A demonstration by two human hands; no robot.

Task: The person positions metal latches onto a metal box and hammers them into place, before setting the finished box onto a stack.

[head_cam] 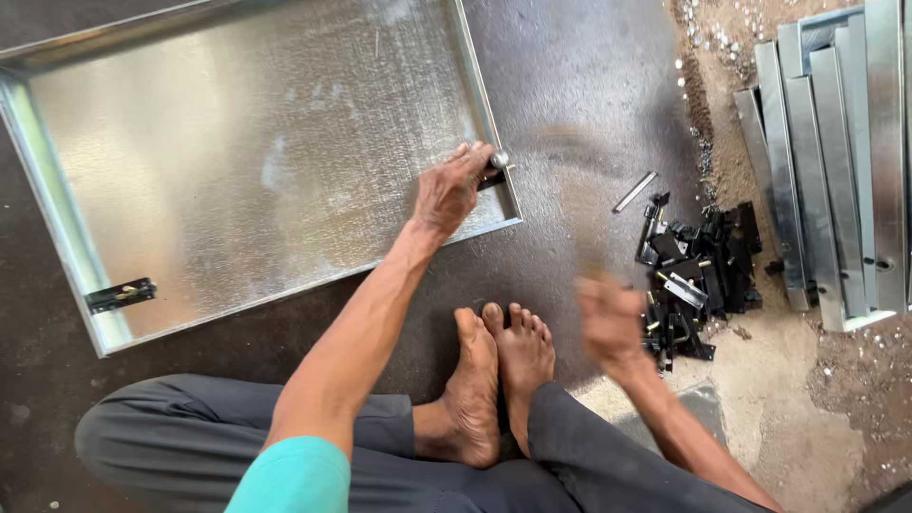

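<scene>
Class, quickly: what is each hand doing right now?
Left hand: closed on a black metal latch at the galvanised tray's rim.
Right hand: motion-blurred; cannot tell.

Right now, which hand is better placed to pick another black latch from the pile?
Probably the right hand: it sits, motion-blurred, beside the latch pile. The left hand is busy pressing a latch at the tray corner.

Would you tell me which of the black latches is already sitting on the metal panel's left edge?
It is the lone black latch on the panel's lower left rim, far from both hands; the left hand presses another at the right rim, and the rest lie heaped on the floor.
</scene>
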